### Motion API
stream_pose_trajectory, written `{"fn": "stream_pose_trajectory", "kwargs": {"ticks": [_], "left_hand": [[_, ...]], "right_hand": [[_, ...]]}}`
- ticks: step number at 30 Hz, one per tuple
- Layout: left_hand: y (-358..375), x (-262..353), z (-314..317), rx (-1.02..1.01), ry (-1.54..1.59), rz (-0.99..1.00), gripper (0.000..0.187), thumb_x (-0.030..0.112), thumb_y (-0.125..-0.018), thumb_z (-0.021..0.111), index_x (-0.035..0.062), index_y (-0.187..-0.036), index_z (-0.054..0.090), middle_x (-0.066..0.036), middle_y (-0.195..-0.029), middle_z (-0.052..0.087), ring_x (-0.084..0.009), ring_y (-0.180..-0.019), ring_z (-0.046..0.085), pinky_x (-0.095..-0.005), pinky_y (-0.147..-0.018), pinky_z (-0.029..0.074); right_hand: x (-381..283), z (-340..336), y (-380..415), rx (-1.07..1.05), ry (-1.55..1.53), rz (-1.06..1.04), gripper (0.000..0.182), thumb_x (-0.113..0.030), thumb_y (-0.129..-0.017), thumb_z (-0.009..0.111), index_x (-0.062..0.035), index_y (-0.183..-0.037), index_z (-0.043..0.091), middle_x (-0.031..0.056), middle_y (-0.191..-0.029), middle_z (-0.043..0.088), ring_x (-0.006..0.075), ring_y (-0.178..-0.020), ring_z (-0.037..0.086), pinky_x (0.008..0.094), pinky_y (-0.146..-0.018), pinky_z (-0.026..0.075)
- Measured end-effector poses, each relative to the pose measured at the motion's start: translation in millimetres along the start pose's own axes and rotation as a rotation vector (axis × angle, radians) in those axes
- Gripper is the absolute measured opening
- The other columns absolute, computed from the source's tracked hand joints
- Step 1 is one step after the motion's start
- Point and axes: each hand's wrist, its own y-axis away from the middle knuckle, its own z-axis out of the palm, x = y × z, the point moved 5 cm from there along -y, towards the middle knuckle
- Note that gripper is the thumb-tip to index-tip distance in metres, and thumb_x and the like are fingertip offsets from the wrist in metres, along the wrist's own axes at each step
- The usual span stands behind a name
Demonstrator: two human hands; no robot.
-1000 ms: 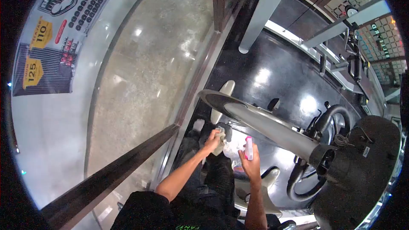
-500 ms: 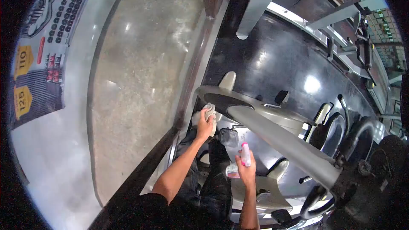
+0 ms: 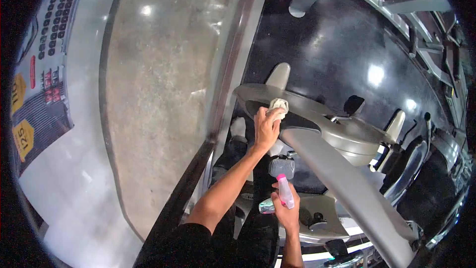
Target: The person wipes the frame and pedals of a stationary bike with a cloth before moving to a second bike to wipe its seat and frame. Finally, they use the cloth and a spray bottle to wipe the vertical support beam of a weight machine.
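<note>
A crumpled pale cloth (image 3: 279,108) is in my left hand (image 3: 266,130), whose fingers press it on the dark inset (image 3: 301,122) of the grey exercise machine's rounded housing (image 3: 342,136). My right hand (image 3: 286,207) is wrapped round a spray bottle (image 3: 284,191) with a pink and clear top, held low in front of my legs. Just above the bottle is a ribbed grey pedal (image 3: 281,167). A thick grey tube (image 3: 347,183) slopes from the housing down to the right.
A brown metal rail (image 3: 230,64) runs beside the machine, with concrete floor (image 3: 158,69) to its left. Dark shiny floor (image 3: 342,44) lies beyond the housing. More exercise machines stand at the right. A printed poster (image 3: 44,69) is at the far left.
My left hand has moved up and right with the cloth, from the housing's left end onto its dark inset. My right hand still holds the bottle. The view has shifted.
</note>
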Motion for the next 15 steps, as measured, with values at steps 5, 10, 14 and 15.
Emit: {"fn": "stream_pose_trajectory", "kwargs": {"ticks": [5,10,14,15], "left_hand": [[-16,-66,6,0.012,-0.086,-0.019,0.036,0.006,-0.078,0.061,0.0191,-0.112,0.060,-0.013,-0.101,0.049,-0.0342,-0.098,0.049,-0.0465,-0.083,0.037],[-40,-133,-1,-0.060,-0.511,-0.219,0.038,0.008,-0.081,0.060,0.0166,-0.118,0.056,-0.015,-0.100,0.051,-0.0353,-0.096,0.052,-0.0472,-0.082,0.040],[-44,-185,-16,-0.047,-0.178,-0.590,0.039,0.012,-0.082,0.060,0.0102,-0.120,0.051,-0.021,-0.112,0.059,-0.0385,-0.108,0.054,-0.0453,-0.092,0.042],[-41,-173,-19,0.023,-0.037,-0.488,0.040,0.010,-0.082,0.059,0.0090,-0.120,0.050,-0.020,-0.112,0.060,-0.0366,-0.107,0.056,-0.0416,-0.092,0.043]], "right_hand": [[20,5,-20,0.009,-0.038,0.002,0.022,-0.008,-0.081,0.061,-0.0001,-0.101,0.060,0.0032,-0.081,0.058,0.0084,-0.068,0.052,0.0241,-0.064,0.044],[33,10,-29,-0.003,0.027,0.002,0.021,-0.007,-0.080,0.059,-0.0009,-0.101,0.060,0.0021,-0.078,0.058,0.0069,-0.066,0.052,0.0230,-0.061,0.043],[32,13,-29,-0.021,0.075,-0.016,0.021,-0.003,-0.079,0.058,-0.0019,-0.101,0.060,0.0001,-0.076,0.057,0.0047,-0.063,0.049,0.0211,-0.058,0.041],[30,14,-29,-0.020,0.063,-0.014,0.022,-0.003,-0.079,0.058,-0.0017,-0.101,0.060,0.0002,-0.076,0.057,0.0048,-0.063,0.049,0.0212,-0.058,0.041]]}}
